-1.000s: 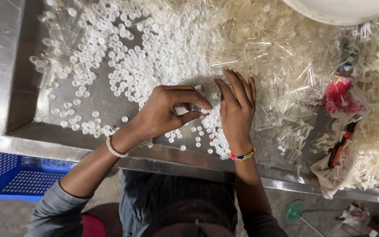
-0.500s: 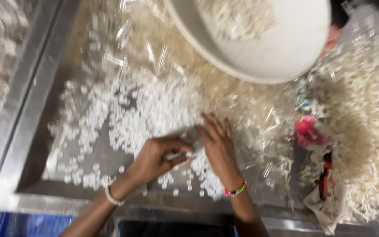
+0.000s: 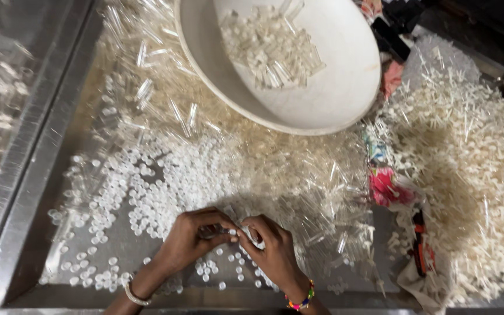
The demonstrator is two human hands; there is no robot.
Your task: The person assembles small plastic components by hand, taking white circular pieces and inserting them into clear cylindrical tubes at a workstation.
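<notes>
Stainless steel forms the shallow counter (image 3: 42, 134), its raised rim running down the left of the frame and along the bottom edge. Small white plastic caps (image 3: 147, 186), round and button-like, lie scattered in a loose drift across the centre-left, thinning toward the lower left corner. Clear plastic tubes (image 3: 298, 175), slender and glassy, are heaped across the middle of the frame and up toward the upper left.

At lower centre the two hands meet fingertip to fingertip just above the counter. The left hand (image 3: 191, 239) comes in from the lower left, wrist ringed by a pale bangle (image 3: 134, 296), fingers curled inward and pinched on a small clear piece (image 3: 233, 231) that is largely hidden between the fingertips. The right hand (image 3: 272, 251) comes in from the bottom edge, a multicoloured beaded bracelet (image 3: 300, 302) at the wrist, its thumb and forefinger closed on the same piece from the other side. Exactly what the piece is cannot be told, though it sits among the caps and tubes.

A large white bowl (image 3: 333, 99), tilted at top centre, holds a small pile of clear tubes. To the right, a wide mound of cream-coloured plastic stems (image 3: 468, 175) fills the frame's right side, with scraps of pink and patterned cloth (image 3: 386, 186) just beside it.
</notes>
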